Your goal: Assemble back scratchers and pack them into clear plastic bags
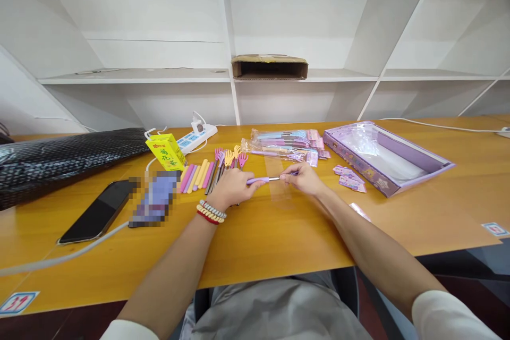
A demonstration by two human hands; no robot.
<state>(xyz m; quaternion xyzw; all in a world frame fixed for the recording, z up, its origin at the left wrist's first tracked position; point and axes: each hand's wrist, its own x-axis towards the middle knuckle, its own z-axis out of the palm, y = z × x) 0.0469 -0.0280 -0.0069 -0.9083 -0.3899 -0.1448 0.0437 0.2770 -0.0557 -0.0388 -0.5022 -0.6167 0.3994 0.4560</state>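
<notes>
My left hand [235, 187] pinches one end of a thin purple stick [258, 180] with a metal middle. The fingers of my right hand [302, 178] are closed on its other end. A clear plastic sleeve [281, 194] lies on the table below the stick. Left of my left hand are several pink, yellow and purple tubes [199, 175] and dark rods with small hand-shaped heads [229, 158]. Beyond my hands lies a pile of plastic-wrapped sticks [285, 143]. Small purple cards [350, 179] rest to the right of my right hand.
An open purple box [392, 156] stands at the right. On the left are a yellow carton [166, 152], a power strip [197, 138], a black phone [98, 212], a blurred-out phone [155, 199], a white cable and a black wrapped bundle [71, 159]. Shelves hold a cardboard box [270, 58].
</notes>
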